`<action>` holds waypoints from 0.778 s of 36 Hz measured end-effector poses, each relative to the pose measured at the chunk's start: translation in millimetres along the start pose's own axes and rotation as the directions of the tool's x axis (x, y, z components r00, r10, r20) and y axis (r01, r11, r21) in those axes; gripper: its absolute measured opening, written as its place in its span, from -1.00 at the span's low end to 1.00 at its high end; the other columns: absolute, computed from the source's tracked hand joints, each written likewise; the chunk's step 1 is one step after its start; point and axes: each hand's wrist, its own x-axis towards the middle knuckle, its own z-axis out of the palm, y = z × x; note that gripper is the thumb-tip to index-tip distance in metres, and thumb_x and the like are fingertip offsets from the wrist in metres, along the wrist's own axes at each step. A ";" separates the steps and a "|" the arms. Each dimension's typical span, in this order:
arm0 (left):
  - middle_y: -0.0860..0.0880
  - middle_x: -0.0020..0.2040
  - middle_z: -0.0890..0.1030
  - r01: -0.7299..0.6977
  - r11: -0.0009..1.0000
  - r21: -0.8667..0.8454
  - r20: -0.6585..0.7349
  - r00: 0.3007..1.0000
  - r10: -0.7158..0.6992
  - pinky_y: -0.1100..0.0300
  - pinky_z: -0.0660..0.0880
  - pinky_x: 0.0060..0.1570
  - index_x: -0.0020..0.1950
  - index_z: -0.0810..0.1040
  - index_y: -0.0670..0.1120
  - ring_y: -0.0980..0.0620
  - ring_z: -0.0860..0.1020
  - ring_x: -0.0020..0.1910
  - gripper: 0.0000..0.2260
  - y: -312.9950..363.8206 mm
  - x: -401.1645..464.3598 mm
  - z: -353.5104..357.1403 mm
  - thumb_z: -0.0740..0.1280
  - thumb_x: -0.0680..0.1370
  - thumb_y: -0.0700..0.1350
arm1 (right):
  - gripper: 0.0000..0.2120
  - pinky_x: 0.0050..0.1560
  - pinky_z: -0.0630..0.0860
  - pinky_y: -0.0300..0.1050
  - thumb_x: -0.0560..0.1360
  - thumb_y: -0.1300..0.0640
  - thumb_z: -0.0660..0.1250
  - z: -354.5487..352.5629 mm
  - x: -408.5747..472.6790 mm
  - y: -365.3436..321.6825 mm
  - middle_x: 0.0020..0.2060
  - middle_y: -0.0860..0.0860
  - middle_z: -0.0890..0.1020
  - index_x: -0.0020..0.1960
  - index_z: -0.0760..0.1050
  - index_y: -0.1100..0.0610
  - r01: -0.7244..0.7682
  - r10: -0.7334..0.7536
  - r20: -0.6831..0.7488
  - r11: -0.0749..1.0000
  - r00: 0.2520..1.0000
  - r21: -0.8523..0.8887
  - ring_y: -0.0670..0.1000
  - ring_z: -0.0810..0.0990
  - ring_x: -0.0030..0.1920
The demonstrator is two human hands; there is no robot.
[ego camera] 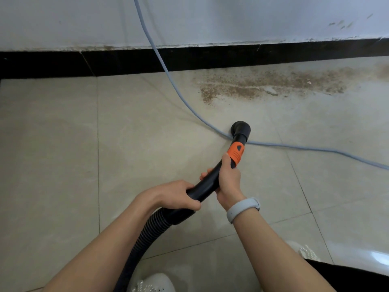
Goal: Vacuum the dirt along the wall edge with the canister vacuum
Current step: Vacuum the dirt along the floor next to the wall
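Both hands clamped round curved black plastic vacuum wand point(207, 182), right hand point(228, 180) leading, left hand point(179, 194) behind; round black nozzle point(241, 128) points toward brown dirt band point(273, 84), beyond and rightward along black skirting point(126, 62).

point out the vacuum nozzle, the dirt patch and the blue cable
vacuum nozzle point(241, 129), head view, on its black round end at the floor
dirt patch point(273, 85), head view, on the brown middle of the spread near the baseboard
blue cable point(183, 98), head view, on the stretch crossing the tile
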 end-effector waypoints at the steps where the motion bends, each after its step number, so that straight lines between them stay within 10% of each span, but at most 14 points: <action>1: 0.15 -0.39 0.51 0.008 1.000 -0.019 -0.010 1.000 -0.008 0.30 0.40 -0.35 -0.27 0.45 0.04 0.21 0.48 -0.45 -0.85 -3.1 -2.0 -1.3 0.40 0.40 -0.02 | -0.73 -0.39 0.59 -0.03 0.59 0.00 0.27 2.0 2.2 -2.5 -0.39 0.11 0.50 -0.09 0.34 0.19 0.009 -0.008 0.023 1.000 1.000 -0.019 0.06 0.59 -0.54; 11: 0.04 -0.28 0.61 0.100 0.978 -0.185 -0.003 0.995 -0.103 0.23 0.53 -0.24 -0.15 0.53 -0.06 0.11 0.59 -0.32 -0.90 -33.0 -24.5 -16.2 0.42 0.42 -0.10 | -0.84 -0.44 0.55 -0.09 0.57 0.09 0.28 46.9 6.2 -6.0 -0.39 0.12 0.45 -0.12 0.35 0.13 -0.027 0.027 0.128 1.000 0.991 -0.006 0.05 0.48 -0.56; 17: -0.14 -0.15 0.70 0.224 0.940 -0.257 0.203 0.964 -0.174 -0.02 0.61 0.05 -0.01 0.55 -0.22 -0.08 0.67 -0.12 -0.57 -44.7 -42.1 -30.4 0.44 0.21 -0.03 | -0.85 -0.46 0.52 -0.11 0.56 0.11 0.26 72.1 -9.8 7.3 -0.46 0.10 0.43 -0.13 0.34 0.13 -0.113 0.118 0.227 0.993 0.967 -0.033 0.05 0.44 -0.58; 28: -0.02 -0.22 0.69 0.296 0.949 -0.109 0.497 0.843 -0.206 0.15 0.60 -0.03 -0.06 0.56 -0.16 0.03 0.67 -0.18 -0.95 -19.1 -33.8 -14.1 0.40 0.50 -0.24 | -0.84 -0.51 0.48 -0.19 0.59 0.08 0.25 21.9 -30.2 16.8 -0.47 0.08 0.40 -0.08 0.33 0.14 -0.151 0.146 0.066 0.986 0.987 0.076 0.02 0.41 -0.59</action>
